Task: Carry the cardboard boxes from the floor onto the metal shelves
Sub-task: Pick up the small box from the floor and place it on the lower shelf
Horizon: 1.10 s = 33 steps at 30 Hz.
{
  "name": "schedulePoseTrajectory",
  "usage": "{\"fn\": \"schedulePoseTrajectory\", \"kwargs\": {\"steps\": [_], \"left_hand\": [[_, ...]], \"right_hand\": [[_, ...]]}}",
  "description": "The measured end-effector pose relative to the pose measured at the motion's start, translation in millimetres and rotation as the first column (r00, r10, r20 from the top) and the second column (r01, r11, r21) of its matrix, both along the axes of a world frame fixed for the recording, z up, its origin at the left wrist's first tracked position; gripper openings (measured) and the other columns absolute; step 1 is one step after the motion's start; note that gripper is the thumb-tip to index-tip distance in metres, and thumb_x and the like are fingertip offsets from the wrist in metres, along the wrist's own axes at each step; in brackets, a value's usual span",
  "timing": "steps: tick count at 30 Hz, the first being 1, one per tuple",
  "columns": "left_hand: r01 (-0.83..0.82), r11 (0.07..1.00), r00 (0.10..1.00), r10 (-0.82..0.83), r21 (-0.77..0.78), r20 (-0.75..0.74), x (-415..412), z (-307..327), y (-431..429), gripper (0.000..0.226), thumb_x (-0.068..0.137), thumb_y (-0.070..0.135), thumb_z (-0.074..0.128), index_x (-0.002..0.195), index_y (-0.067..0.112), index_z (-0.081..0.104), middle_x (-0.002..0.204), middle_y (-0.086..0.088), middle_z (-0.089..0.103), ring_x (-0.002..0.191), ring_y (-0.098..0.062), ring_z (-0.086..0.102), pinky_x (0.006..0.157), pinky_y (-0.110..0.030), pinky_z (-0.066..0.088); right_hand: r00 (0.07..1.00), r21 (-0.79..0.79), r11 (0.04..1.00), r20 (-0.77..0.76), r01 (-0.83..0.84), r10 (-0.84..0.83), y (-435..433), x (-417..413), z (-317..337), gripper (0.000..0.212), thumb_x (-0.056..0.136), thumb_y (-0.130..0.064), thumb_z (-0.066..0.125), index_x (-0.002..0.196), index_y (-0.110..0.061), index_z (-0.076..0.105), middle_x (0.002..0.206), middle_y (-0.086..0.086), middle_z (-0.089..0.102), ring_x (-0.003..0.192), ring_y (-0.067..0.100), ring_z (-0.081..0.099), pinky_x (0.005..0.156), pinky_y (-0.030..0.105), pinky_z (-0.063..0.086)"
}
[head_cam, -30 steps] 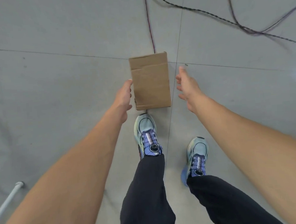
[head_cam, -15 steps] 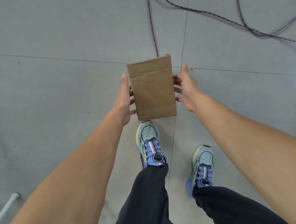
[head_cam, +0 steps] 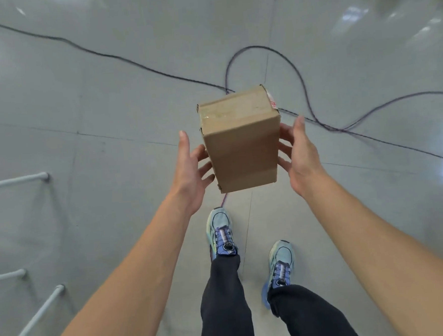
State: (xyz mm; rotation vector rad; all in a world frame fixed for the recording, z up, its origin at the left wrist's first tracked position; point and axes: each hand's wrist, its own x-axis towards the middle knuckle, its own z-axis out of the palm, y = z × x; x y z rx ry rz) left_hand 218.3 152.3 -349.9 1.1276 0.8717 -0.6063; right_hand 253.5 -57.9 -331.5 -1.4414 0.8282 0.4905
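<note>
A small brown cardboard box (head_cam: 241,145), taped on top, is held off the floor in front of me. My left hand (head_cam: 191,170) presses its left side with spread fingers. My right hand (head_cam: 296,154) presses the right side, fingers partly hidden behind the box. A white and red label shows on the box's far right edge. White metal shelf bars (head_cam: 14,179) poke in at the left edge.
Dark cables (head_cam: 301,83) run and loop across the grey tiled floor behind the box. My two feet in blue shoes (head_cam: 221,233) stand below it. More white shelf tubing (head_cam: 39,311) lies at the lower left. Something tan sits at the top right corner.
Both hands closed on the box's sides and lifted it from the floor. The box tipped so its taped top shows. The view swung up, bringing shelf bars into sight at the left.
</note>
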Motion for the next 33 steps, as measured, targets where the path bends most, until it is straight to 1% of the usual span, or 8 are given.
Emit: {"fn": "schedulePoseTrajectory", "kwargs": {"steps": [4, 9, 12, 15, 20, 24, 29, 33], "left_hand": [[-0.008, 1.000, 0.997, 0.008, -0.006, 0.078, 1, 86, -4, 0.092, 0.095, 0.084, 0.016, 0.146, 0.025, 0.065, 0.149, -0.004, 0.062, 0.141, -0.025, 0.053, 0.126, -0.054, 0.026], [-0.029, 0.998, 0.986, 0.037, -0.051, 0.165, -8, 190, -13, 0.087, 0.098, 0.081, 0.018, 0.133, 0.025, 0.074, 0.125, 0.005, 0.073, 0.117, -0.015, 0.062, 0.122, -0.047, 0.030], [-0.040, 0.998, 0.977, 0.051, -0.056, 0.208, -17, 244, -23, 0.088, 0.099, 0.081, 0.022, 0.132, 0.019, 0.075, 0.132, -0.001, 0.076, 0.125, -0.019, 0.064, 0.115, -0.040, 0.042], [-0.045, 0.996, 0.964, 0.064, -0.077, 0.258, -27, 291, -34, 0.088, 0.100, 0.079, 0.024, 0.132, 0.015, 0.075, 0.119, -0.002, 0.081, 0.130, -0.023, 0.064, 0.110, -0.042, 0.048], [-0.027, 1.000, 0.934, 0.029, -0.011, 0.356, -42, 359, -52, 0.084, 0.101, 0.077, 0.021, 0.132, 0.022, 0.076, 0.131, -0.009, 0.074, 0.131, -0.022, 0.060, 0.098, -0.040, 0.047], [-0.030, 0.999, 0.906, 0.037, -0.025, 0.421, -53, 400, -63, 0.076, 0.101, 0.076, 0.023, 0.135, 0.030, 0.073, 0.143, 0.003, 0.071, 0.141, -0.014, 0.055, 0.106, -0.041, 0.045], [-0.084, 0.996, 0.866, 0.072, 0.002, 0.495, -61, 443, -80, 0.068, 0.105, 0.069, 0.026, 0.135, 0.028, 0.071, 0.128, 0.009, 0.076, 0.129, -0.015, 0.059, 0.099, -0.037, 0.044], [-0.121, 0.992, 0.836, 0.085, 0.031, 0.542, -65, 469, -94, 0.063, 0.106, 0.066, 0.029, 0.133, 0.027, 0.071, 0.126, 0.002, 0.078, 0.132, -0.020, 0.061, 0.100, -0.038, 0.047]], "right_hand": [[0.994, 0.000, 1.000, 0.104, -0.016, 0.016, -8, -2, 86, 0.063, 0.105, -0.061, 0.022, 0.115, -0.024, 0.072, 0.108, -0.015, 0.073, 0.115, 0.011, 0.062, 0.112, 0.046, 0.044], [0.977, 0.012, 0.999, 0.207, -0.048, 0.045, -21, -11, 184, 0.060, 0.105, -0.059, 0.023, 0.112, -0.025, 0.071, 0.099, -0.015, 0.076, 0.099, 0.002, 0.067, 0.096, 0.029, 0.048], [0.961, 0.008, 0.997, 0.268, -0.080, 0.074, -31, -18, 233, 0.061, 0.105, -0.060, 0.021, 0.111, -0.025, 0.071, 0.101, -0.008, 0.078, 0.092, 0.000, 0.070, 0.091, 0.027, 0.048], [0.942, 0.017, 0.997, 0.330, -0.076, 0.066, -41, -26, 277, 0.061, 0.105, -0.059, 0.022, 0.105, -0.025, 0.072, 0.099, -0.003, 0.078, 0.087, 0.003, 0.070, 0.088, 0.029, 0.048], [0.908, 0.060, 0.997, 0.418, -0.041, 0.012, -61, -38, 340, 0.058, 0.107, -0.056, 0.022, 0.096, -0.024, 0.070, 0.065, -0.017, 0.068, 0.065, -0.002, 0.061, 0.077, 0.028, 0.044], [0.889, 0.077, 0.994, 0.456, -0.079, 0.036, -79, -49, 378, 0.061, 0.104, -0.062, 0.024, 0.105, -0.023, 0.071, 0.081, -0.011, 0.072, 0.080, 0.008, 0.062, 0.070, 0.027, 0.044], [0.859, 0.093, 0.988, 0.509, -0.121, 0.057, -94, -59, 422, 0.061, 0.103, -0.063, 0.027, 0.103, -0.022, 0.072, 0.104, -0.005, 0.076, 0.103, 0.013, 0.067, 0.091, 0.034, 0.050], [0.839, 0.100, 0.984, 0.540, -0.145, 0.069, -103, -66, 445, 0.061, 0.102, -0.066, 0.026, 0.120, -0.028, 0.071, 0.122, -0.004, 0.073, 0.121, 0.014, 0.062, 0.105, 0.041, 0.048]]}}
